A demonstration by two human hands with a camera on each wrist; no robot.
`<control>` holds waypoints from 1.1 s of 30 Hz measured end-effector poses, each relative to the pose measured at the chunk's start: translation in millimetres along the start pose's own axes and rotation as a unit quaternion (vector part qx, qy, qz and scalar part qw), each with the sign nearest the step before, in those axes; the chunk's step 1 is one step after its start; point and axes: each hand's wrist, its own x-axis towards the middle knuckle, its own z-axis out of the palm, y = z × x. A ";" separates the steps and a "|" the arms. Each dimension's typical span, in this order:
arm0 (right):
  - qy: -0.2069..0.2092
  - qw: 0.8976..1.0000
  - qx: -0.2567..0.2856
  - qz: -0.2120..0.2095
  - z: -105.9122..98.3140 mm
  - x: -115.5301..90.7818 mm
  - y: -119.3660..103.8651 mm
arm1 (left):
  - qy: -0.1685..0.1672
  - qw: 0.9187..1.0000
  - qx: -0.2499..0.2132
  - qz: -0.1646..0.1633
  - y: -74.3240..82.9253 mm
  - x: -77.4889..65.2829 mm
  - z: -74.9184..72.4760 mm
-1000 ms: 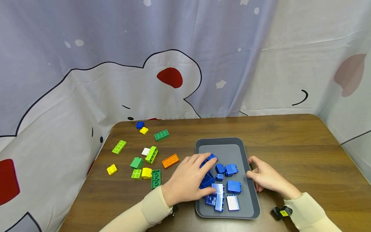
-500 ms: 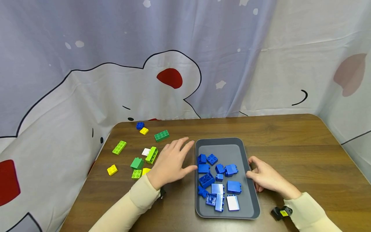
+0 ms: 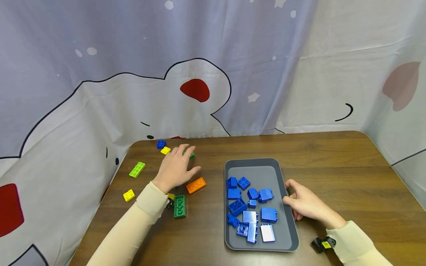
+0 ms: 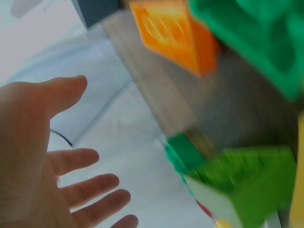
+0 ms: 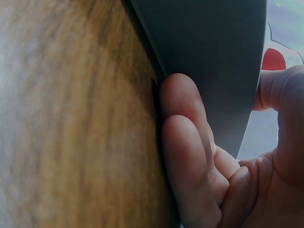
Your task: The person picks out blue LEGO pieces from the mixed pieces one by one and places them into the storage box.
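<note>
In the head view my left hand is over the loose bricks on the left side of the table, fingers spread and holding nothing. Beneath it a green brick is partly hidden. An orange brick lies near its thumb; the left wrist view also shows a lime green brick. At the grey tray's right side, my right hand holds the wall, with curled fingers against the outside and the thumb at the rim. Several blue bricks and a white-looking, shiny brick lie inside the tray.
A dark green brick lies beside the left wrist. Farther out are a lime brick, a yellow brick, another yellow brick and a blue brick. A patterned curtain hangs behind the table.
My left hand has moved from over the blue bricks in the tray leftward and away to the loose bricks on the table. My right hand and the tray have stayed put.
</note>
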 end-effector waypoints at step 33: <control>-0.003 1.000 0.002 -0.004 -0.4 0.3 1.3 | -0.174 0.975 0.015 -0.137 -130.6 39.7 35.8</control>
